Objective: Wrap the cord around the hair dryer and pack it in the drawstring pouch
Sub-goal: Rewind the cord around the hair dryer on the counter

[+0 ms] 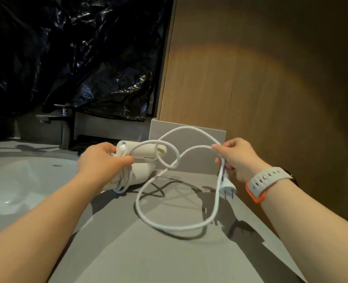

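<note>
My left hand [102, 160] grips a white hair dryer [141, 172] held just above the grey counter, its folded handle [146, 150] lying along the top. A few turns of the white cord [169, 226] circle the dryer's body near my fingers. The rest of the cord hangs in loose loops between my hands, down to the counter. My right hand [237, 158] pinches the cord near its end, with the white plug [227, 185] dangling just below it. No drawstring pouch is in view.
A white sink basin [15, 180] lies at the left, with a chrome tap [66, 127] behind it. A grey box [199, 135] leans against the wooden wall panel [261, 78]. Black plastic sheeting [67, 54] hangs at the back left. The grey counter [148, 258] stretches toward me.
</note>
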{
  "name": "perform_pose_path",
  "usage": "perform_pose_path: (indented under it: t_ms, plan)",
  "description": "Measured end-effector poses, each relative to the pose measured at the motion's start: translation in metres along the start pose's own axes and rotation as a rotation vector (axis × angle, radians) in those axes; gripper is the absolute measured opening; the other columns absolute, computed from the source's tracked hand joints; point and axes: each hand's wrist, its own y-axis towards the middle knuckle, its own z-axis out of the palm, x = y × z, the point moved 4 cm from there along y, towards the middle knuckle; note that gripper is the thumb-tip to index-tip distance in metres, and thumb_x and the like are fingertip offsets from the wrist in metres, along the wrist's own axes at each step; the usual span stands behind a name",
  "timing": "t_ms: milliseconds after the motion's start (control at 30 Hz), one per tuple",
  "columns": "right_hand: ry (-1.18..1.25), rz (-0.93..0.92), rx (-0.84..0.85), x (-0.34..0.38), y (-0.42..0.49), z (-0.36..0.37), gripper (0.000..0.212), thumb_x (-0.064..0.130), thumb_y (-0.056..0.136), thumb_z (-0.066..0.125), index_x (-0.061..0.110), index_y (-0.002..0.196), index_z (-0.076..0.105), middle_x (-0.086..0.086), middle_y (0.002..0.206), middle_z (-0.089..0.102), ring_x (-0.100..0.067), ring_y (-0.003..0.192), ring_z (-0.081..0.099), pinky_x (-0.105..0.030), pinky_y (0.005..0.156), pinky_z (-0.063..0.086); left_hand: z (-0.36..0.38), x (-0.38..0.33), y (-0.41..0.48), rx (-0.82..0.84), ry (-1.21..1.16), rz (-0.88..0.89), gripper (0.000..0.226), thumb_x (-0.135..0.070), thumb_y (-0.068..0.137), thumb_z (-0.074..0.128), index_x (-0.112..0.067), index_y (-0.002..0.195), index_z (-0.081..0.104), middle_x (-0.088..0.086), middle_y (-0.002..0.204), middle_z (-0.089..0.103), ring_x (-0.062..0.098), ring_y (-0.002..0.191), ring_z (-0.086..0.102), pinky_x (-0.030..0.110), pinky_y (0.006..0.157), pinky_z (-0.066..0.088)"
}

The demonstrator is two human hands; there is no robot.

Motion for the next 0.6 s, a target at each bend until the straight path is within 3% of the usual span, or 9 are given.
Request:
perform_pose_path:
  t_ms: [67, 133, 233, 300, 367, 400, 500, 600]
  plan:
    - [0.215, -0.009, -0.138, 0.005, 0.011, -0.002, 0.017, 0.014, 0.091, 0.058, 0.013, 0.094, 0.041, -0.011, 0.061, 0.054, -0.007, 0.029, 0.036, -0.013, 0.031, 0.028, 0.000, 0.002, 0.001, -0.009, -0.016, -0.025, 0.021, -0.028, 0.070, 0.076, -0.020, 0.084, 0.061, -0.007, 0.079, 0.056, 0.024, 0.087, 0.053, 0.034, 0.074, 0.042]
    - [0.278, -0.023, -0.161, 0.004, 0.016, 0.004, 0.015, 0.008, 0.092, 0.054, 0.013, 0.096, 0.041, -0.011, 0.067, 0.053, -0.010, 0.038, 0.045, -0.019, 0.035, 0.041, 0.001, 0.003, 0.001, -0.003, -0.028, -0.048, 0.020, -0.028, 0.071, 0.075, -0.019, 0.081, 0.061, -0.005, 0.078, 0.057, 0.022, 0.084, 0.053, 0.033, 0.070, 0.041]
    - [0.061, -0.024, -0.139, -0.014, 0.020, 0.022, 0.018, 0.002, 0.091, 0.048, 0.016, 0.102, 0.044, -0.018, 0.096, 0.056, -0.023, 0.061, 0.057, -0.040, 0.064, 0.055, 0.001, 0.005, 0.002, 0.011, -0.085, -0.087, 0.017, -0.028, 0.071, 0.073, -0.017, 0.079, 0.063, 0.001, 0.079, 0.060, 0.018, 0.077, 0.052, 0.031, 0.063, 0.040]
    - [-0.176, -0.033, -0.120, -0.029, 0.018, 0.035, 0.027, 0.010, 0.091, 0.048, 0.019, 0.115, 0.042, -0.019, 0.136, 0.037, -0.032, 0.088, 0.058, -0.045, 0.081, 0.052, 0.001, 0.006, 0.003, 0.008, -0.101, -0.099, 0.016, -0.027, 0.072, 0.073, -0.017, 0.080, 0.064, 0.001, 0.080, 0.060, 0.017, 0.076, 0.052, 0.030, 0.060, 0.039]
    - [-0.303, -0.104, -0.142, -0.034, 0.012, 0.042, 0.042, 0.016, 0.093, 0.046, 0.021, 0.133, 0.035, -0.007, 0.153, 0.007, -0.037, 0.109, 0.052, -0.043, 0.085, 0.047, 0.000, 0.006, 0.004, -0.015, -0.076, -0.090, 0.015, -0.028, 0.072, 0.073, -0.018, 0.080, 0.064, 0.000, 0.080, 0.060, 0.019, 0.079, 0.053, 0.032, 0.064, 0.042]
    - [-0.318, -0.173, -0.162, -0.032, 0.008, 0.043, 0.044, 0.018, 0.094, 0.045, 0.022, 0.136, 0.033, -0.004, 0.153, 0.006, -0.037, 0.114, 0.049, -0.042, 0.087, 0.046, -0.001, 0.006, 0.004, -0.031, -0.066, -0.082, 0.016, -0.029, 0.072, 0.073, -0.019, 0.081, 0.064, 0.000, 0.080, 0.060, 0.020, 0.080, 0.054, 0.034, 0.067, 0.045]
    - [-0.207, -0.423, -0.147, -0.016, -0.005, 0.044, 0.032, 0.021, 0.094, 0.046, 0.024, 0.127, 0.046, 0.004, 0.136, 0.039, -0.023, 0.116, 0.049, -0.041, 0.097, 0.042, -0.005, 0.005, 0.006, -0.082, -0.079, -0.072, 0.017, -0.029, 0.072, 0.073, -0.020, 0.083, 0.065, 0.001, 0.082, 0.060, 0.023, 0.080, 0.055, 0.042, 0.075, 0.050]
    - [-0.020, -0.583, 0.093, 0.001, -0.033, 0.064, 0.017, 0.047, 0.085, 0.050, 0.040, 0.100, 0.055, 0.016, 0.108, 0.058, -0.010, 0.111, 0.051, -0.033, 0.097, 0.042, -0.005, 0.004, 0.007, -0.105, -0.111, -0.060, 0.018, -0.028, 0.071, 0.074, -0.019, 0.084, 0.066, 0.000, 0.083, 0.060, 0.024, 0.082, 0.056, 0.044, 0.077, 0.051]
